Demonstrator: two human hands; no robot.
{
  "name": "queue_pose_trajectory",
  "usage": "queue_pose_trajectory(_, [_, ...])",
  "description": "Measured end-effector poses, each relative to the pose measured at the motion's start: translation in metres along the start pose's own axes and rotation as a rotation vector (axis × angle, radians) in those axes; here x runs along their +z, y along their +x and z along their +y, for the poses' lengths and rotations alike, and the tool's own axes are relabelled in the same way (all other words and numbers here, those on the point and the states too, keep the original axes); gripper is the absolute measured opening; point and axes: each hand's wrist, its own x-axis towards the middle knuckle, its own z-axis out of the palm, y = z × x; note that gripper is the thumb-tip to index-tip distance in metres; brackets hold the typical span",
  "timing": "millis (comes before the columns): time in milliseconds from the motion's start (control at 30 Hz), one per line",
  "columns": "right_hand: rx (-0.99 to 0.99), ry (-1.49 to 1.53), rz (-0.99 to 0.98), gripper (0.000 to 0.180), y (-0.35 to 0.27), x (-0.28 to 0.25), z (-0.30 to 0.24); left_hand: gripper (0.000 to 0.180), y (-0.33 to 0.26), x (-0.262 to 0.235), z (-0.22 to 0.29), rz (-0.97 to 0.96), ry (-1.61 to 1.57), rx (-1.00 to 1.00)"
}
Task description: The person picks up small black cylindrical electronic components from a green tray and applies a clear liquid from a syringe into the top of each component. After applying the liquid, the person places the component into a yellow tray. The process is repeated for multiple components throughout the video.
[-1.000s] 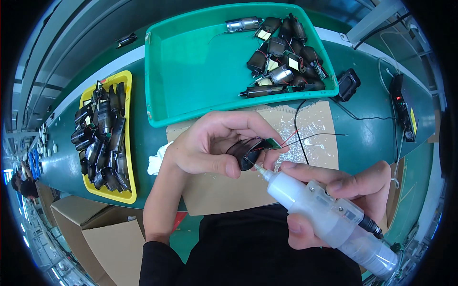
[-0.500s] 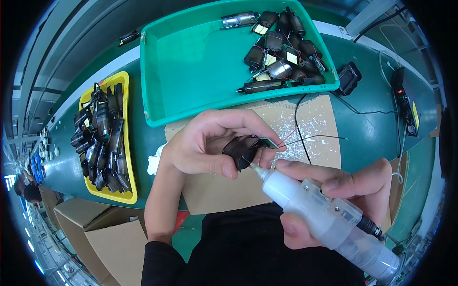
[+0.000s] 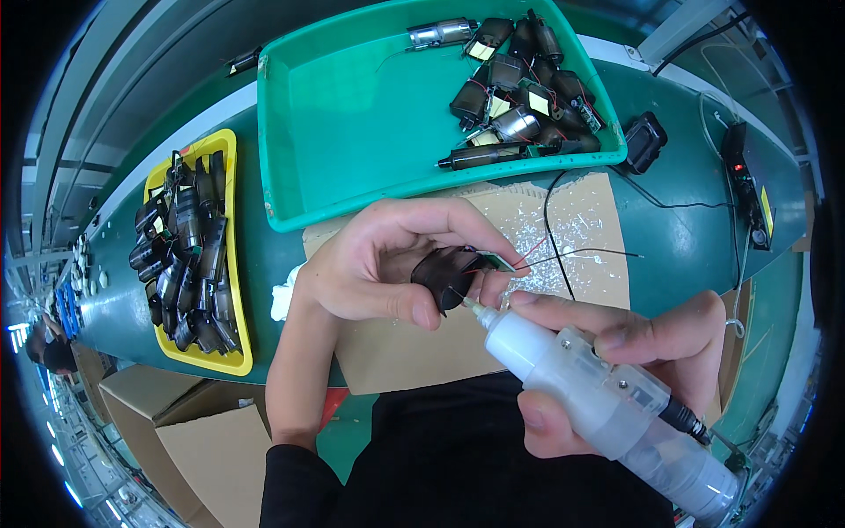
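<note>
In my left hand (image 3: 370,273), fingers curled round it, is a dark translucent plastic housing (image 3: 444,275) with a small green circuit board (image 3: 496,261) at one end. A red and a black wire trail from it to the right. My right hand (image 3: 638,361) grips a glue dispenser (image 3: 563,378), a white and clear cylinder with a narrow nozzle and a dark cable along its side. The nozzle tip points at the housing's near edge; whether they touch I cannot tell. Below both hands lies a cardboard sheet (image 3: 378,352) scattered with whitish specks.
A green tray (image 3: 343,207) at the back holds several dark housings and motors. The yellow tray (image 3: 245,326) at left is heaped with similar parts. A black device with a red light (image 3: 744,176) and cables lie right. Cardboard boxes (image 3: 211,449) stand lower left; a person (image 3: 53,348) is far left.
Both hands stay almost in place, the housing and dispenser still held. The nozzle tip shifts very slightly along the housing's edge.
</note>
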Motion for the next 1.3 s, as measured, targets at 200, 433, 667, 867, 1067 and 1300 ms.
queue_pose_trajectory(200, [-0.024,-0.077,-0.001,0.063,0.0,-0.001,0.001,0.062,0.002,-0.014,-0.01,-0.21,-0.042,0.099])
queue_pose_trajectory(433, [-0.028,0.055,0.038,0.063,-0.003,0.005,0.005,0.062,0.001,-0.013,-0.007,-0.212,-0.056,0.082])
queue_pose_trajectory(667, [-0.04,0.061,0.002,0.062,-0.004,0.003,0.009,0.063,0.001,-0.012,-0.003,-0.184,-0.008,0.064])
queue_pose_trajectory(867, [-0.061,-0.05,-0.048,0.061,0.0,-0.003,0.004,0.067,0.001,-0.006,-0.003,-0.092,0.014,0.045])
queue_pose_trajectory(1067, [-0.057,-0.073,-0.051,0.061,0.001,-0.004,0.001,0.067,0.0,-0.008,-0.004,-0.108,0.007,0.045])
queue_pose_trajectory(1300, [-0.025,-0.009,-0.044,0.061,-0.002,-0.002,0.003,0.067,-0.001,-0.007,-0.002,-0.097,-0.003,0.006])
